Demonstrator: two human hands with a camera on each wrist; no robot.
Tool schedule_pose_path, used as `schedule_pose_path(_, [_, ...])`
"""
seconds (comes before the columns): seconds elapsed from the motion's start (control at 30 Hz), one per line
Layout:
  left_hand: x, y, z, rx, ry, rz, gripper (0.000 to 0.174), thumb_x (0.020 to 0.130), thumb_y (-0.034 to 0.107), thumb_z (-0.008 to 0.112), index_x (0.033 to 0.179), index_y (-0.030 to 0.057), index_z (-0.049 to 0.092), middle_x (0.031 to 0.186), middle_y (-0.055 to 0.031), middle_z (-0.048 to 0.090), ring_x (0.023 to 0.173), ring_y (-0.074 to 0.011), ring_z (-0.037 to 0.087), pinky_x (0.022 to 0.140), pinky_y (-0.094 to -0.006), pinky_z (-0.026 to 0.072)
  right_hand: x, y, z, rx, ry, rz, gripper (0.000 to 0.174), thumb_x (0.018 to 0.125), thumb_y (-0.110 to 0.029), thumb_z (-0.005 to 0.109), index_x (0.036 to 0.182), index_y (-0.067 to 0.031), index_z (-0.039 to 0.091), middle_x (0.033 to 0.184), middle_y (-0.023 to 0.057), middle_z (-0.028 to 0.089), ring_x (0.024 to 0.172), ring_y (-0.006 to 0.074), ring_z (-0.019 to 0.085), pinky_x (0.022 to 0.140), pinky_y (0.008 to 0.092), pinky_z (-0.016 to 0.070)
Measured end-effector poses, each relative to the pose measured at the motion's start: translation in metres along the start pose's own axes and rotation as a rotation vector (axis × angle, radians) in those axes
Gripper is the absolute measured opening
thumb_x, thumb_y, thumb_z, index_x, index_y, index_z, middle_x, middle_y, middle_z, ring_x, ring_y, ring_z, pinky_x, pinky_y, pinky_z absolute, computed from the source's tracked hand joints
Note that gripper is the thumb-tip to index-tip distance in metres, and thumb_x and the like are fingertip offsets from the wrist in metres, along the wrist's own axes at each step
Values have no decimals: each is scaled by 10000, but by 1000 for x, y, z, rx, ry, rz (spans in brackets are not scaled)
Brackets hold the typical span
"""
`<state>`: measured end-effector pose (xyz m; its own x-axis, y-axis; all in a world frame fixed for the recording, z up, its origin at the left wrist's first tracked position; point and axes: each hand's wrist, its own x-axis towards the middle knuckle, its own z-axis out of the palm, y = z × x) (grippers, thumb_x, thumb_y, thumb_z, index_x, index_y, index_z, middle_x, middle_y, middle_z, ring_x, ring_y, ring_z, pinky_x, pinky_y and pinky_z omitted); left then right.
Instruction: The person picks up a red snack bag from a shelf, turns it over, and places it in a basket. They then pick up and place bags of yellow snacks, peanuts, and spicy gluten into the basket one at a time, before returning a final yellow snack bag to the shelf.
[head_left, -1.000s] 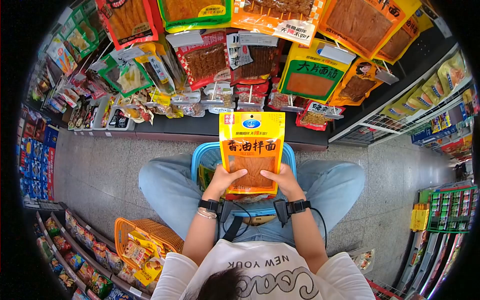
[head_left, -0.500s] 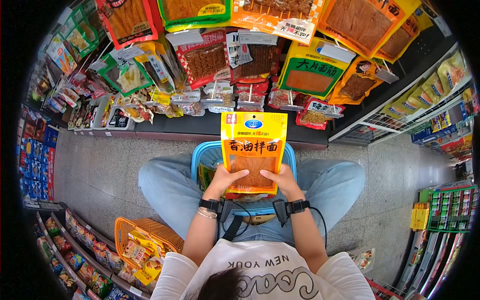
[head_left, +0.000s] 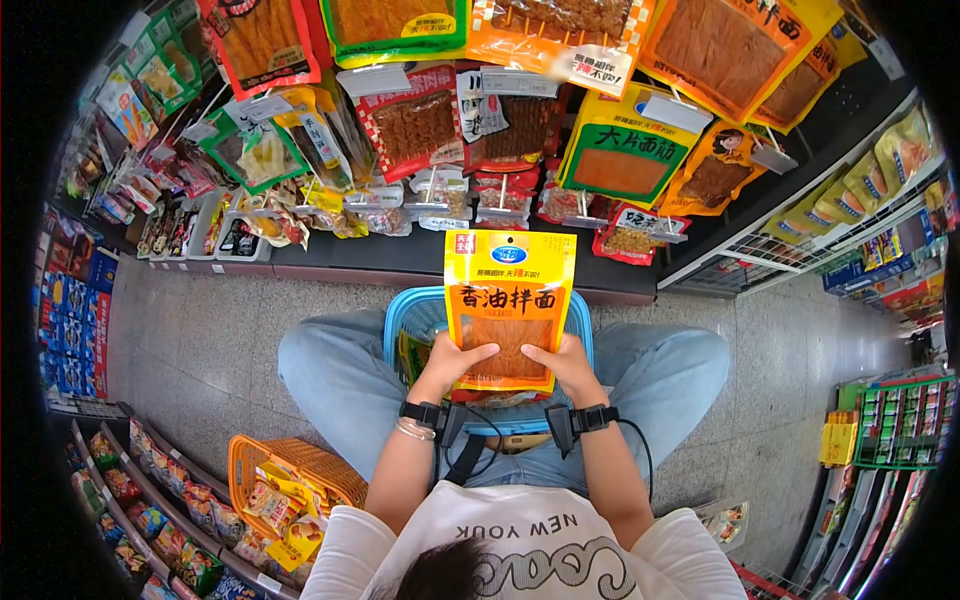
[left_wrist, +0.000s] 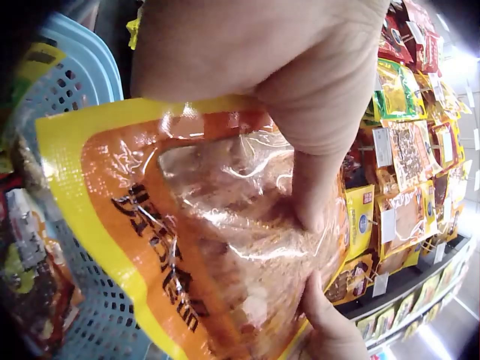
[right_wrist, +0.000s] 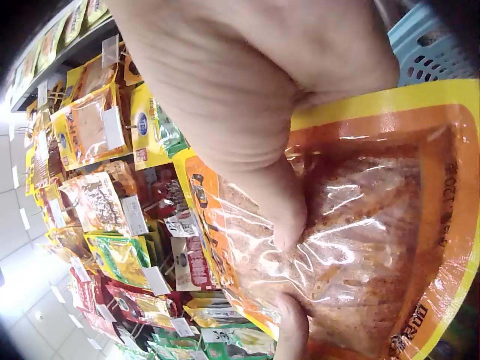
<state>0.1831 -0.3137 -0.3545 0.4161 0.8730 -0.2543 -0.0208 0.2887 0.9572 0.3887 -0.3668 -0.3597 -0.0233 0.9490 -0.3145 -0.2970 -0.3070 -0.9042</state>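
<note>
A yellow and orange snack packet (head_left: 508, 300) is held upright between both hands, above a blue basket (head_left: 402, 312). The left hand (head_left: 452, 362) grips its lower left edge, thumb on the clear window. At the lower right edge the right hand (head_left: 562, 362) grips it the same way. In the left wrist view the left hand (left_wrist: 300, 82) lies over the packet (left_wrist: 240, 225), with the other thumb close by. The right wrist view shows the right hand (right_wrist: 247, 97) pinching the packet (right_wrist: 360, 225); fingers behind it are hidden.
Hanging snack packets (head_left: 630, 150) fill the rack ahead. An orange basket (head_left: 300, 465) with yellow packets stands at the lower left, near slanted shelves (head_left: 170, 500). Crossed legs in jeans (head_left: 660, 380) flank the blue basket on the grey floor (head_left: 770, 370).
The packet has shifted very slightly down and to the right since the earlier frames. Both hands keep their hold on it.
</note>
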Motion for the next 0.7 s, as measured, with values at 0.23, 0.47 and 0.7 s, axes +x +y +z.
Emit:
schedule_pose_path(0.23, [-1, -2, -1, -76, -12, 17, 395, 784, 48, 718, 1134, -65, 575, 1074, -86, 645, 947, -141, 605, 839, -297, 494, -1, 1, 1, 26, -1, -8, 347, 812, -34, 693, 1136, 34, 591, 1099, 60, 634, 965, 135, 591, 871, 286, 467])
schedule_pose_path(0.47, [-1, -6, 0, -46, 21, 87, 409, 758, 53, 741, 1122, -27, 573, 1063, -72, 640, 964, -147, 602, 845, -308, 483, -2, 2, 1, -1, -13, -22, 335, 814, -24, 682, 1134, 31, 599, 1096, 54, 633, 969, 130, 586, 871, 284, 466])
schedule_pose_path(0.7, [-1, -8, -3, -6, 9, 71, 445, 757, 82, 754, 1148, -19, 567, 1080, -61, 636, 984, -137, 586, 862, -300, 469, -5, -5, 4, -67, 17, -25, 355, 810, -47, 696, 1143, 22, 594, 1091, 49, 632, 970, 133, 584, 866, 285, 466])
